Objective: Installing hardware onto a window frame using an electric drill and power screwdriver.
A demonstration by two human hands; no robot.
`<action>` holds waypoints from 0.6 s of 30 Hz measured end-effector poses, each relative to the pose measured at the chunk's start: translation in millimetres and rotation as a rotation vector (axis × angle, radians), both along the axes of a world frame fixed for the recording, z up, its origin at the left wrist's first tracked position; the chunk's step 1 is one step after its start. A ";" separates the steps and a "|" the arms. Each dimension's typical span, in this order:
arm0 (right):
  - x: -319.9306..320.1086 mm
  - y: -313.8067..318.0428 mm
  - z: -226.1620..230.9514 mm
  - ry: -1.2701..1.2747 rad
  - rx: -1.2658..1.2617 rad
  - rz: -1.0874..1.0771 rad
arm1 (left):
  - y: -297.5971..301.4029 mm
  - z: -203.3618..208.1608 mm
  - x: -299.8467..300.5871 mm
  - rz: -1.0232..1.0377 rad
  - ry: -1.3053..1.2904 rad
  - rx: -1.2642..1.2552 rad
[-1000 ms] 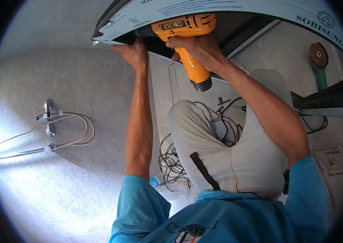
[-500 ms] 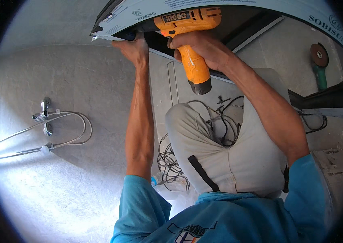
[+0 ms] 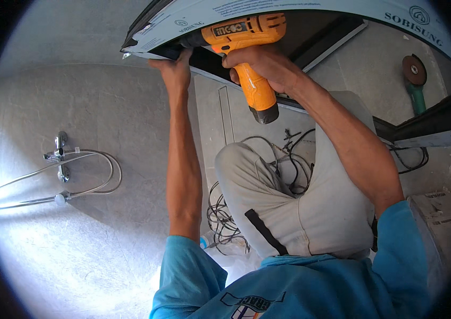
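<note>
In my right hand (image 3: pixel 261 63) is an orange cordless drill (image 3: pixel 246 33) with a black chuck and battery; my fingers wrap round its grip. The drill lies level, its chuck pointing left along the inner side of a dark frame. Light-blue printed film covers the frame's face (image 3: pixel 300 7), which arches across the top of the view. My left hand (image 3: pixel 175 66) is raised to the frame's left corner, just below the chuck. The frame and chuck hide its fingertips, so what they hold does not show. The drill's tip is also hidden.
A chrome shower mixer (image 3: pixel 61 155) with a looped metal hose is mounted on the grey tiled wall at left. Black cables (image 3: pixel 222 215) lie coiled beside my knee. At right are a green angle grinder (image 3: pixel 416 80) and a worn carton (image 3: pixel 441 215).
The view has shifted slightly, so the frame and grinder sit a little differently in it. Both hands keep their places at the frame, the drill still in my right hand.
</note>
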State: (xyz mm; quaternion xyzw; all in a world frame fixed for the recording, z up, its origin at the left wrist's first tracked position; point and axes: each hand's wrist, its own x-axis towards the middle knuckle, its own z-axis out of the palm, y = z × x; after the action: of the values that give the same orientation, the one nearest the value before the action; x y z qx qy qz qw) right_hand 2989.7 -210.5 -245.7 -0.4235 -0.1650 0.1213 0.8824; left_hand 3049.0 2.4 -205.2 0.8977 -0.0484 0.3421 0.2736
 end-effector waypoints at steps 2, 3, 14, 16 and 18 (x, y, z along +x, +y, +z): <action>-1.1 -0.4 2.2 -0.010 -0.020 -0.011 | 1.3 5.0 -23.1 -0.113 0.068 -0.019; -1.4 0.0 1.0 -0.005 0.011 0.002 | 1.7 0.7 -38.9 -0.057 0.166 -0.311; 4.4 -0.2 3.0 -0.017 0.115 0.020 | -54.5 -34.1 -22.4 -0.567 0.385 -1.646; 4.8 0.8 0.3 0.025 0.142 0.012 | -62.9 -33.2 -17.5 -0.463 0.341 -1.659; 3.8 -3.2 5.0 0.052 0.152 0.049 | -61.9 -30.5 -13.1 -0.497 0.352 -1.635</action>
State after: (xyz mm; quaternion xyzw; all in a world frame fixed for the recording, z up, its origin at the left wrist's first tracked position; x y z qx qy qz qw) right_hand 2993.4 -213.7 -240.7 -0.3480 -0.1613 0.1411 0.9127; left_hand 3035.9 -59.5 -235.7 0.4232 0.0608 0.0562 0.9022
